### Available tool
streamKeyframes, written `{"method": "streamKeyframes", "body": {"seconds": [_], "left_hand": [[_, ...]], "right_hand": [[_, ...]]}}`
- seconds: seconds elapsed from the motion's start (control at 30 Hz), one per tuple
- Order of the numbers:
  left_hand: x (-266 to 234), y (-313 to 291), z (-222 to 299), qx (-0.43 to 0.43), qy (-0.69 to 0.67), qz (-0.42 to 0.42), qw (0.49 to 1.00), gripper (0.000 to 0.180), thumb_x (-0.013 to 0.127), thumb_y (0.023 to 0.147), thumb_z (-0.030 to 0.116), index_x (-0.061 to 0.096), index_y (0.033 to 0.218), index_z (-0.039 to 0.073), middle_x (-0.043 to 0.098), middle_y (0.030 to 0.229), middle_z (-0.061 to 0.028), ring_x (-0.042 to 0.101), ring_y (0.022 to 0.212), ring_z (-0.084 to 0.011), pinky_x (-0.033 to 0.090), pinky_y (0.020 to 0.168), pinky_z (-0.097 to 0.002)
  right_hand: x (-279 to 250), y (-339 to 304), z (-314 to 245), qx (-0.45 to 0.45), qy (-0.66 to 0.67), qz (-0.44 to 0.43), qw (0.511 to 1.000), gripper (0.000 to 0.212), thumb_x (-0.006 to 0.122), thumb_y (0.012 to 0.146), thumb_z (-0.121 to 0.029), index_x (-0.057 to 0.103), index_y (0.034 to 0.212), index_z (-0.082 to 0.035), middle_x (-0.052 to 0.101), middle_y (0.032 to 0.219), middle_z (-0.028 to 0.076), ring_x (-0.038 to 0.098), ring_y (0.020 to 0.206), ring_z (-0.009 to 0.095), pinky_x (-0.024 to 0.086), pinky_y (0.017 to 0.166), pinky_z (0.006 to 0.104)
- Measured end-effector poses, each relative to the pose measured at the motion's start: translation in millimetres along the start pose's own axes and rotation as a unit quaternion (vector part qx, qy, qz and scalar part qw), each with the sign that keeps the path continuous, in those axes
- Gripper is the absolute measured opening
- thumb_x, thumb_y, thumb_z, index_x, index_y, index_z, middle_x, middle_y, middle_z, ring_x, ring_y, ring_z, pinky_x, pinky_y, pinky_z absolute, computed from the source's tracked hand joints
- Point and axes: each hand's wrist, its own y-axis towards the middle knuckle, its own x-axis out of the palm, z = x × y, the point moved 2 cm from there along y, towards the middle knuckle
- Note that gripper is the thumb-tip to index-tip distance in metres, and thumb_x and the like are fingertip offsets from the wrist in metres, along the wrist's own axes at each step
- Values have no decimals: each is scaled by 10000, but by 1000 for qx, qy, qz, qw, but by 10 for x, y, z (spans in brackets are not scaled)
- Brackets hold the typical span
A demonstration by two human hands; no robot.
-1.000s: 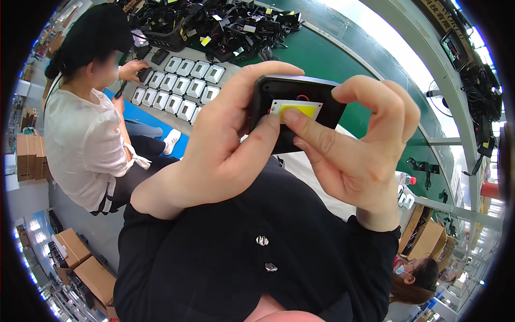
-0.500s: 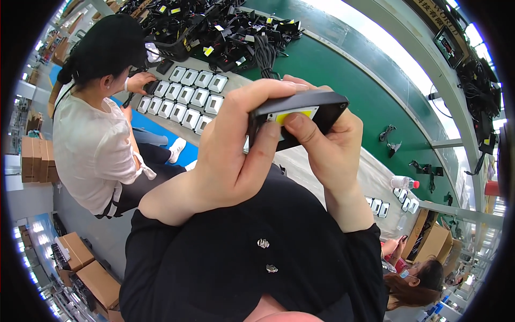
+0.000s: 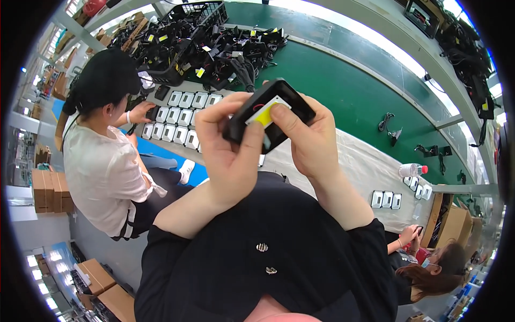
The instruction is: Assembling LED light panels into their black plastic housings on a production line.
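Note:
Both my hands hold a small black floodlight housing [image 3: 294,95] above the near edge of the workbench, with its inside facing me. A yellow LED panel [image 3: 263,115] with a white border lies in the housing, and a bit of red wire shows beside it. My left hand [image 3: 228,147] grips the housing's left end, its thumb on the panel's lower edge. On the other end, my right hand [image 3: 314,140] is closed round the side, thumb pressed on the panel's upper part. Behind the housing a bundled black cable [image 3: 244,74] is visible; its lower end is hidden.
White-and-black rectangular lamp frames [image 3: 173,116] stand in rows at left, near a co-worker's hand [image 3: 141,111]. Black cabled housings [image 3: 214,53] are heaped beyond, beside a black basket [image 3: 206,12]. Rightward are a red-capped bottle [image 3: 412,170], more frames [image 3: 387,199] and another person [image 3: 429,265].
The housing has tipped so more of its inside faces me, and it has turned with its right end lower. My hands have moved slightly left, thumbs still on the LED panel.

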Motion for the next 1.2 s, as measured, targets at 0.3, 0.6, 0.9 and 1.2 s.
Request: {"method": "streamKeyframes", "body": {"seconds": [0.3, 0.6, 0.9, 1.2], "left_hand": [[222, 164, 65, -110, 33, -100, 988, 512, 676, 776, 38, 451, 1232, -18, 402, 1321, -127, 498, 1089, -140, 431, 874, -259], [264, 83, 100, -166, 97, -77, 978, 415, 616, 832, 65, 482, 1216, -19, 583, 1105, -114, 561, 982, -153, 446, 838, -257], [-795, -152, -46, -366, 132, -270, 881, 349, 540, 857, 166, 521, 1189, 59, 588, 1053, -108, 601, 845, -202, 476, 749, -313], [-1216, 1033, 403, -247, -142, -290, 914, 251, 519, 786, 55, 506, 1029, -7, 597, 971, -171, 584, 902, -250, 461, 741, -309]], "right_hand": [[-298, -70, -203, -98, -197, -21, 975, 213, 632, 817, -72, 631, 1015, 6, 656, 855, 57, 601, 747, 96, 483, 654, 230], [-354, -69, -200, -80, -235, -5, 969, 199, 632, 802, -49, 630, 995, -1, 655, 883, 59, 579, 763, 91, 470, 689, 237], [-1076, 857, 529, 268, -290, 5, 919, 245, 593, 844, -179, 572, 1013, -2, 576, 759, 5, 486, 552, 64, 368, 459, 208], [688, 3468, 2129, 128, -91, -11, 988, 531, 611, 854, -301, 410, 1197, 52, 534, 1052, 169, 585, 921, 257, 489, 727, 310]]}}
